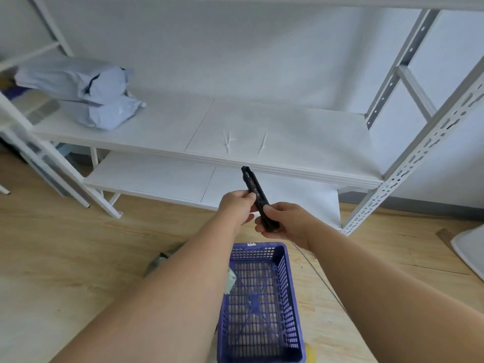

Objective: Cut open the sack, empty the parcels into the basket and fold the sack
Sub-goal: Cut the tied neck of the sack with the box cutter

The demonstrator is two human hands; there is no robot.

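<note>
Both hands [237, 205] [284, 222] grip black cutter [255, 193] above purple basket [289, 271]; pale sacks [78, 90] on white shelf [162, 129].

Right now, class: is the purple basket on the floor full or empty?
Empty: the purple basket shows bare mesh floor, no parcels inside.

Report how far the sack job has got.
Nothing looks finished. In hand: both hands, left and right, grip a black utility knife, no blade visible. Left: the purple basket holds no parcels, and the pale blue bags sit on the shelf uncut.
</note>
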